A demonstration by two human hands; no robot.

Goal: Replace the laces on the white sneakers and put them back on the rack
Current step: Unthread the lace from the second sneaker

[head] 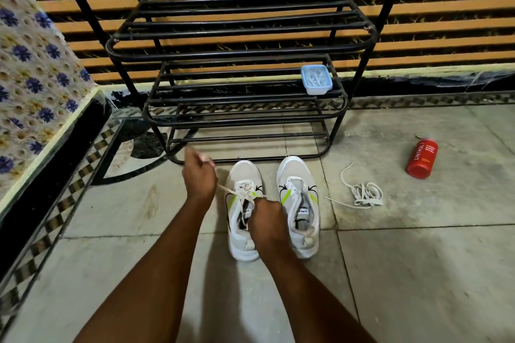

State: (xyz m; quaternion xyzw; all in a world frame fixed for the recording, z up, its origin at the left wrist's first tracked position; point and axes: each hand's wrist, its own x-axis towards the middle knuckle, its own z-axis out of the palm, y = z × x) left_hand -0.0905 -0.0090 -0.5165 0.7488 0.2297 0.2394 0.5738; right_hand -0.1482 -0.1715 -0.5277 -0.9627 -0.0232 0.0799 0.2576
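White sneakers stand side by side on the tiled floor [418, 259], toes pointing at the foot of a black metal rack [242, 50] and just short of its lowest rail. The left sneaker [242, 172] carries a lace [245, 189] threaded loosely through its upper eyelets. The left hand [199, 172] is curled into a fist around one end of that lace, drawn up and out to the left so the strand runs taut from the shoe. The right hand [266, 217] sits over the shoe's opening, back to the camera, fingers bent down and closed on the lace beside the tongue. The right sneaker [295, 172] is touched by neither hand, its tongue exposed. To its right a tangle of loose laces [365, 193] lies on the floor, and farther right a red bottle [422, 157] lies on its side. A small blue-lidded plastic box [316, 79] rests on a middle shelf of the rack, at its right end. A flower-patterned cloth [33, 64] fills the left edge.
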